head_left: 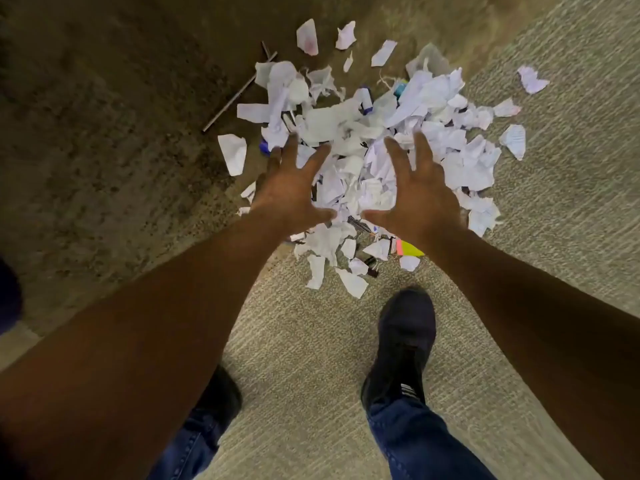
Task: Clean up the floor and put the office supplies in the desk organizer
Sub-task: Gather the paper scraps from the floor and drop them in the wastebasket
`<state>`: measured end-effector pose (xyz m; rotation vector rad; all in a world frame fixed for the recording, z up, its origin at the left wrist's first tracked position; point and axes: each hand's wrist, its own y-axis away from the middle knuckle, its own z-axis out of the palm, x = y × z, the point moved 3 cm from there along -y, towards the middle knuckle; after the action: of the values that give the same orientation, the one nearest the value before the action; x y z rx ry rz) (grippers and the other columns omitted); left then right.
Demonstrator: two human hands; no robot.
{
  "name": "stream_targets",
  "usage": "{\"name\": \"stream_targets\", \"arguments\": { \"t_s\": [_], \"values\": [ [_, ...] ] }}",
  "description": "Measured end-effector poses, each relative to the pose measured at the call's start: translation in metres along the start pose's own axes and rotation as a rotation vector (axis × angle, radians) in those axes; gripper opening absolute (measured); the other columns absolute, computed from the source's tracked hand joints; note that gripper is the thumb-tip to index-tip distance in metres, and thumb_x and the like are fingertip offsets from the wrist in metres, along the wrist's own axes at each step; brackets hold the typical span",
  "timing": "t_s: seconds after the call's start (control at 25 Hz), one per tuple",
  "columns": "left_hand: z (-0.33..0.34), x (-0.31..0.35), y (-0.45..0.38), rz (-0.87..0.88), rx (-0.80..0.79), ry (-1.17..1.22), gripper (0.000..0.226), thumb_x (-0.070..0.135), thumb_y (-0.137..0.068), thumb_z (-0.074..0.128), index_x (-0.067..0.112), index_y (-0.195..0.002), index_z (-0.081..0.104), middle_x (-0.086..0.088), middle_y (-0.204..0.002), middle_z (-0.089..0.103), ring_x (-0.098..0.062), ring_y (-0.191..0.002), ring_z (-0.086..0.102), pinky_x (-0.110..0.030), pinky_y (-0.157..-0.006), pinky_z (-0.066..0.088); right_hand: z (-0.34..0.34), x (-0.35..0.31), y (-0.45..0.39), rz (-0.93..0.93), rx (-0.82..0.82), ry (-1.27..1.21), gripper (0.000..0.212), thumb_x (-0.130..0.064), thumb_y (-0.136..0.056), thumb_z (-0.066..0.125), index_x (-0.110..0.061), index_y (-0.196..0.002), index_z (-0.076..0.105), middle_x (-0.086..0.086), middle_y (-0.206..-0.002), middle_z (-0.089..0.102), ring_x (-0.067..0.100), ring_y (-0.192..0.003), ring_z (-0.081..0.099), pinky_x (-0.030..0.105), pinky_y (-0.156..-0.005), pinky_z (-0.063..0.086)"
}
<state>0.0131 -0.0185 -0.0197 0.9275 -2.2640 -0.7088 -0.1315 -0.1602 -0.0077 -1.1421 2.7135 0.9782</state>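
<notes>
A heap of torn white paper scraps (349, 126) lies on the carpet ahead of my feet. Office supplies are mixed into it: black binder clips (371, 266) at the near edge, yellow and pink sticky notes (410, 249), a blue-capped marker (365, 100) and a teal item (400, 89) near the top. A thin grey pen (239, 93) lies to the left of the heap. My left hand (294, 188) and my right hand (412, 192) hover side by side over the heap's middle, fingers spread, holding nothing.
The floor is carpet, darker brown on the left (104, 133) and lighter grey-green on the right (571, 168). Loose scraps lie scattered beyond the heap, one at the far right (531, 79). My dark shoes (403, 341) stand just short of the heap.
</notes>
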Motion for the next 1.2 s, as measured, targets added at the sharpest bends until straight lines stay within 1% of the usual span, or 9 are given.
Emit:
{"name": "stream_targets", "arguments": {
  "t_s": [0.16,0.36,0.48,0.6,0.68,0.8,0.92,1.04,1.2],
  "values": [
    [0.021,0.013,-0.015,0.041,-0.013,-0.115,0.089,0.047,-0.076,0.076,0.041,-0.147,0.022,-0.01,-0.159,0.006,-0.035,-0.144,0.015,-0.051,-0.107,0.04,0.025,-0.014,-0.012,-0.061,-0.094,0.155,0.097,-0.046,-0.073,0.077,-0.038,-0.147,0.014,0.01,-0.158,0.004,0.036,-0.132,0.029,0.046,-0.082,0.051],
    [0.039,0.029,-0.011,0.164,0.167,-0.183,0.035,0.002,-0.084,0.065,0.011,-0.117,0.061,-0.015,-0.133,0.042,-0.033,-0.112,0.05,-0.042,-0.086,0.053,0.03,-0.013,-0.013,-0.16,-0.033,0.313,0.043,-0.011,-0.089,0.061,-0.021,-0.129,0.045,0.013,-0.14,0.032,0.032,-0.113,0.044,0.039,-0.069,0.051],
    [0.039,0.027,-0.009,0.181,0.193,-0.09,0.024,-0.002,-0.087,0.057,0.003,-0.109,0.067,-0.015,-0.121,0.055,-0.032,-0.098,0.06,-0.039,-0.082,0.053,0.028,-0.008,-0.013,-0.189,-0.041,0.236,0.03,-0.003,-0.09,0.052,-0.012,-0.119,0.053,0.015,-0.126,0.044,0.033,-0.1,0.054,0.037,-0.071,0.049],
    [0.033,0.018,0.006,0.09,0.267,0.177,0.02,0.004,-0.087,0.061,0.005,-0.104,0.071,-0.01,-0.113,0.063,-0.023,-0.091,0.063,-0.024,-0.084,0.049,0.024,-0.003,-0.009,-0.176,-0.042,0.055,0.023,-0.006,-0.089,0.053,-0.009,-0.109,0.062,0.018,-0.11,0.053,0.035,-0.091,0.058,0.036,-0.075,0.048],
    [0.025,0.01,0.021,-0.041,0.328,0.37,0.015,0.007,-0.083,0.067,0.008,-0.096,0.074,-0.006,-0.103,0.068,-0.015,-0.082,0.062,-0.01,-0.075,0.04,0.018,-0.003,-0.001,-0.147,0.005,-0.094,0.021,-0.004,-0.084,0.058,-0.005,-0.103,0.067,0.02,-0.104,0.06,0.036,-0.089,0.06,0.035,-0.076,0.048],
    [0.02,-0.004,0.042,-0.298,0.251,0.824,0.009,0.013,-0.081,0.075,0.017,-0.089,0.077,0.0,-0.093,0.072,-0.022,-0.077,0.067,-0.025,-0.073,0.053,0.003,-0.007,0.017,-0.031,0.124,-0.299,0.022,-0.003,-0.078,0.066,-0.005,-0.099,0.07,0.017,-0.099,0.068,0.029,-0.084,0.065,0.026,-0.072,0.047],
    [0.007,-0.012,0.065,-0.453,0.134,1.131,0.01,0.013,-0.079,0.077,0.012,-0.089,0.075,-0.016,-0.091,0.073,-0.044,-0.081,0.068,-0.046,-0.064,0.06,-0.017,-0.018,0.034,0.057,0.156,-0.392,0.024,-0.009,-0.077,0.073,-0.008,-0.101,0.071,0.012,-0.098,0.071,0.022,-0.081,0.064,0.02,-0.069,0.043],
    [-0.023,-0.015,0.09,-0.464,0.153,1.276,0.012,0.009,-0.079,0.077,0.007,-0.09,0.073,-0.023,-0.091,0.072,-0.038,-0.071,0.068,-0.026,-0.042,0.051,-0.042,-0.038,0.048,0.114,0.16,-0.448,0.023,-0.007,-0.078,0.069,-0.008,-0.101,0.07,0.01,-0.095,0.071,0.016,-0.079,0.059,0.018,-0.068,0.04],
    [-0.065,-0.03,0.126,-0.451,0.226,1.391,0.007,0.005,-0.079,0.075,0.011,-0.082,0.072,-0.009,-0.076,0.074,-0.022,-0.061,0.07,-0.028,-0.05,0.054,-0.072,-0.077,0.065,0.154,0.146,-0.532,0.018,-0.007,-0.08,0.066,-0.011,-0.097,0.069,0.003,-0.082,0.066,0.014,-0.076,0.058,0.021,-0.067,0.043]
  ]
}}
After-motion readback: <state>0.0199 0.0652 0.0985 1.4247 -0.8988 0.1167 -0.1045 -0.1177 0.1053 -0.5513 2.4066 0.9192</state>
